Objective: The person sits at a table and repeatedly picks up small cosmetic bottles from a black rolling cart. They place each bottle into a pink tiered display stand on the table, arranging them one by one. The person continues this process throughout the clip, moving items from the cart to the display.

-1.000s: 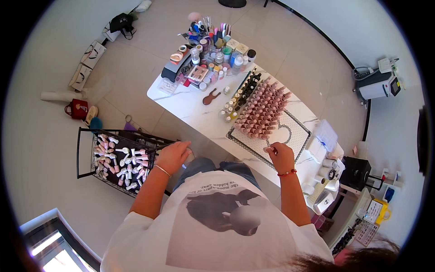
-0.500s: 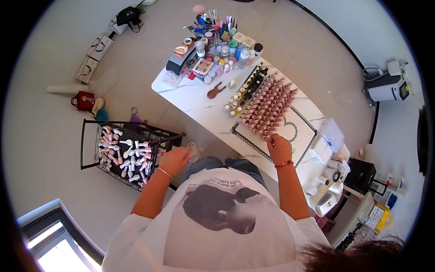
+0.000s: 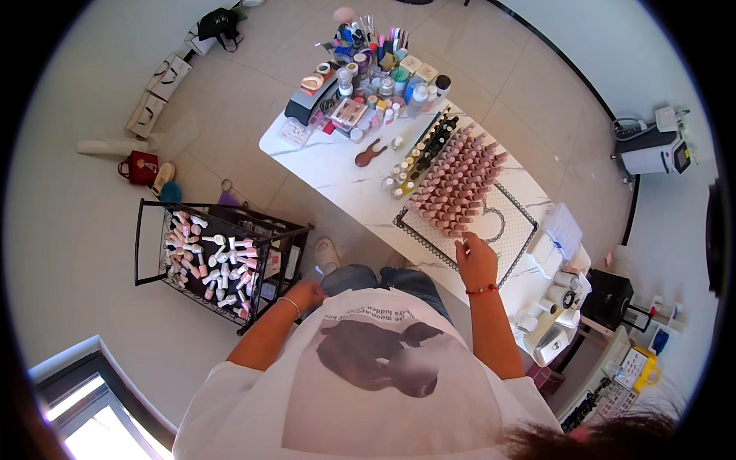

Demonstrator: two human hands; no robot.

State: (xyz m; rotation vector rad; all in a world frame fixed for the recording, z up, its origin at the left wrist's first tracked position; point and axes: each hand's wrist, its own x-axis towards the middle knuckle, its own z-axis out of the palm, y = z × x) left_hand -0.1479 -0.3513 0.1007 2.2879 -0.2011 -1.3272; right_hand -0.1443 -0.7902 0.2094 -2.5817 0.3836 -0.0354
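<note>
A dense block of pinkish-brown nail polish bottles (image 3: 458, 180) stands upright in rows on the white marbled table. At its near corner is my right hand (image 3: 477, 259), fingers drawn together beside the closest bottles; whatever they pinch, if anything, is too small to make out. Under the block's near side and my hand lies a white dotted mat (image 3: 510, 230) with a dark lace edge and a heart outline. My left hand (image 3: 307, 294) is curled closed beside my lap, its fingertips hidden. On the black cart (image 3: 141, 249) to its left lie many pink and white nail polish bottles (image 3: 218, 261).
Beside the block stand rows of dark and yellowish bottles (image 3: 424, 153). A brown hand-shaped piece (image 3: 370, 153) lies farther left. Jars, brushes and palettes crowd the table's far end. A clear plastic box (image 3: 563, 230) and white containers (image 3: 563, 287) occupy its right end.
My left hand has drawn back from beside the cart toward my lap, and its fingers have curled in. My right hand has shifted slightly nearer to me, off the front bottles.
</note>
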